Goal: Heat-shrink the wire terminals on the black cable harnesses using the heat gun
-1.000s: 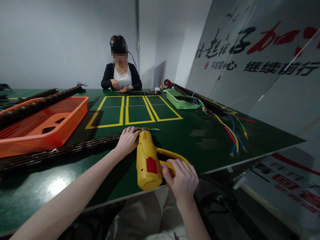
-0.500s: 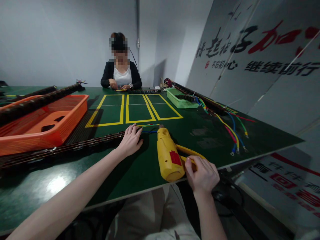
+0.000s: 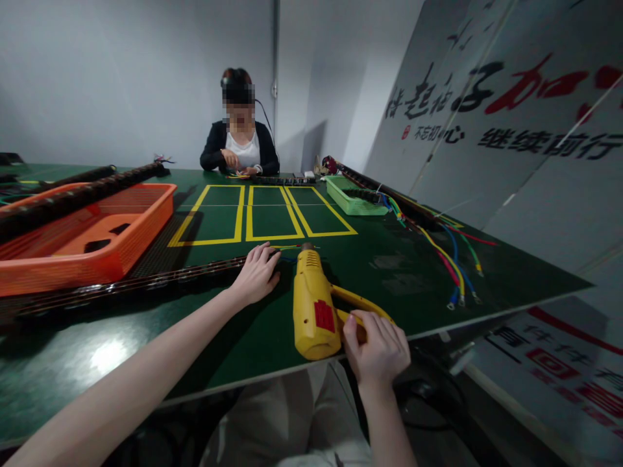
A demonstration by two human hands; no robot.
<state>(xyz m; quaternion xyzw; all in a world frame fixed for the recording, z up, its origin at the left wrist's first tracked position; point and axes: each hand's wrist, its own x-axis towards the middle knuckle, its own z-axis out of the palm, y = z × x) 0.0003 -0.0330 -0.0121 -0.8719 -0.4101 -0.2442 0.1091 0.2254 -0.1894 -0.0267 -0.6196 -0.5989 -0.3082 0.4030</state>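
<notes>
My right hand (image 3: 377, 347) is wrapped round the handle of a yellow heat gun (image 3: 311, 311), which has a red label on its side. Its nozzle points away from me, over the thin coloured wires (image 3: 291, 247) at the end of a long black wire harness (image 3: 160, 285). On that end lies my left hand (image 3: 256, 275), fingers closed over the harness just left of the nozzle. The grip under the palm is partly hidden. The harness stretches left across the green table.
An orange basket (image 3: 150, 224) with another dark harness (image 3: 73, 201) across it stands left. Yellow tape frames (image 3: 243, 214) mark the table (image 3: 379, 311). At right are a green basket (image 3: 360, 206) and wires with ring terminals (image 3: 455, 266). A person (image 3: 239, 146) sits opposite, handling wires.
My right hand has swung the heat gun leftward, so its nozzle now covers more of the wires near my left hand. My left hand has stayed on the harness end.
</notes>
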